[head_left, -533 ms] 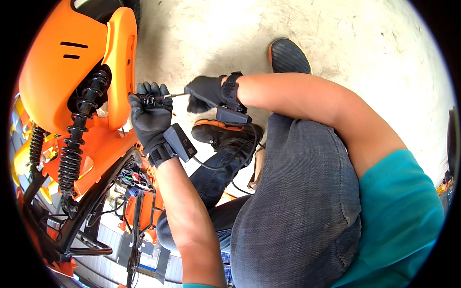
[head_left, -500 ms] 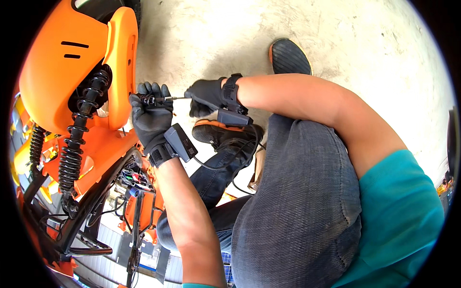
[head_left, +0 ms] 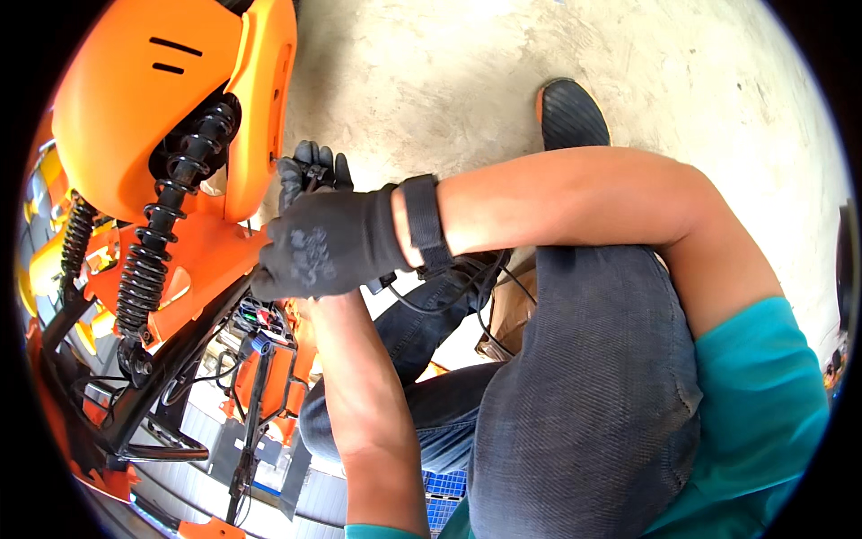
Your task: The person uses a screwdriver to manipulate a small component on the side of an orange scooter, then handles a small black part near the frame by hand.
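My left hand [head_left: 310, 166], in a black glove, is held up beside the orange body panel, its palm and wrist mostly hidden by my other hand. A small dark part [head_left: 312, 182] shows among its bent fingers; its kind cannot be made out. My right hand [head_left: 319, 247], also in a black glove, crosses over the left wrist with its back toward me. Its fingers curl downward near the black frame, and whatever they hold is hidden. The orange body panel [head_left: 135, 99] of a vehicle stands close on the left, with a black coil-spring shock absorber [head_left: 162, 225] next to it.
Below the panel run a black tube frame [head_left: 166, 377] and loose cables with a blue connector [head_left: 260, 343]. My bent knee [head_left: 584, 377] and shoe [head_left: 575, 114] take up the right side. Pale concrete floor [head_left: 431, 81] lies beyond. A blue crate [head_left: 442, 499] stands at the bottom.
My right hand has moved left, away from the thin metal shaft's earlier place, and now covers my left palm and wrist. The metal shaft no longer shows. The view has shifted slightly.
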Demonstrator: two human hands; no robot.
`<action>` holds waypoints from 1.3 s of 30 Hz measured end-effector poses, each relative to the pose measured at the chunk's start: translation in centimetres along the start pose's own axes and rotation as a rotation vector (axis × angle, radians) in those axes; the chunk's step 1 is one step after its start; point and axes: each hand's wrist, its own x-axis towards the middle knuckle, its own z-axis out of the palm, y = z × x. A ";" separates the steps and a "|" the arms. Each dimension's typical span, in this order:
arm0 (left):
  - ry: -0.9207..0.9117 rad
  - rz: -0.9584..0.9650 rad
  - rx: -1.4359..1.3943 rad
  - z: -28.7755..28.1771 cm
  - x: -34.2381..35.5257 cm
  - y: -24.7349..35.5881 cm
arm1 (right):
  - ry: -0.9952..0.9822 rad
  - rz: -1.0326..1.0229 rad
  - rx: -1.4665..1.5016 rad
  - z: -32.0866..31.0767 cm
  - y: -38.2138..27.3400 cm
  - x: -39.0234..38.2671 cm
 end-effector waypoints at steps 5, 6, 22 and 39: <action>-0.202 -0.186 -0.128 -1.1 2.9 1.1 | -0.660 -0.136 -0.075 -8.5 -4.7 17.7; -0.147 -0.190 -0.126 -0.9 3.1 1.1 | -0.574 -0.051 -0.152 -10.1 -3.7 19.7; -0.139 -0.150 -0.126 -0.6 3.0 1.0 | -0.282 0.882 0.234 -14.7 1.6 14.1; -0.228 -0.143 -0.248 -1.6 3.4 0.7 | -0.820 0.081 -0.417 -15.4 9.1 13.6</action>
